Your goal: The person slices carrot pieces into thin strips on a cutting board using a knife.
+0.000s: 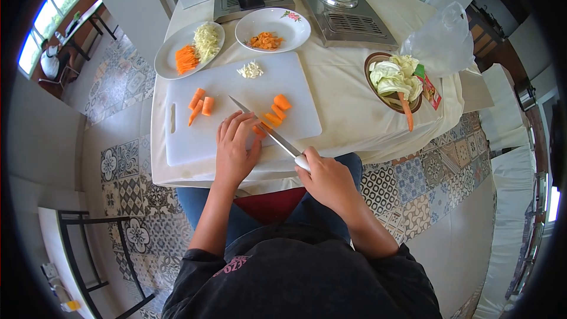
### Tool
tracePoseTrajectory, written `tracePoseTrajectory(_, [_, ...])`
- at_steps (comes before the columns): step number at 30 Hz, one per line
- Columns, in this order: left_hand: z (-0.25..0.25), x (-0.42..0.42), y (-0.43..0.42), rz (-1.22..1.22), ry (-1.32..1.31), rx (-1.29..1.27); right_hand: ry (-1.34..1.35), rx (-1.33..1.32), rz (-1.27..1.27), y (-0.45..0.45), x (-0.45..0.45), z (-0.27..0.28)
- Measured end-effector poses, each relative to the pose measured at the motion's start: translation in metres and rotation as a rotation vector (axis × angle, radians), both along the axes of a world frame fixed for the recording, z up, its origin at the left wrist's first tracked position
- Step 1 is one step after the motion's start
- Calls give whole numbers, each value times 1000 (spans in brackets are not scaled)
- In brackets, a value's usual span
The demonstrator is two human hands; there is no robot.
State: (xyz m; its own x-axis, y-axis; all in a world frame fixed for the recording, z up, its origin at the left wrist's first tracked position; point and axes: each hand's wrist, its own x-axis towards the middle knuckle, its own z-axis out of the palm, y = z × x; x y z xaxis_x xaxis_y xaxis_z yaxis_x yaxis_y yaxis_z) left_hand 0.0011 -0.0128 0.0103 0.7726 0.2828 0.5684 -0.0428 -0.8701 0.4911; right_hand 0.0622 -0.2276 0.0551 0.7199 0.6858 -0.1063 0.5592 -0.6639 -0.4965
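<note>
Here's the carrot piece (258, 132), on the near part of the cutting board (236, 82), partly under the left hand (237, 143); whether those fingers pinch it, I can't tell. The right hand (323, 176) is wrapped around the handle of the knife (279, 139), blade slanting over the board. Carrot chunks (208, 106) on the board's left look left to slice; white chopped bits (250, 70) towards its far edge look done. Beyond its far-left corner, shredded carrot (186, 58) and shredded cabbage (206, 41) look finished. Well right of the board, cabbage leaves (391, 78) look unshredded.
</note>
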Motion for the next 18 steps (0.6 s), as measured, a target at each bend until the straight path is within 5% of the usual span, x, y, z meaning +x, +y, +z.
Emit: tracePoseTrajectory(18, [17, 15, -2, 16, 173, 206, 68, 47, -5, -2, 0, -4])
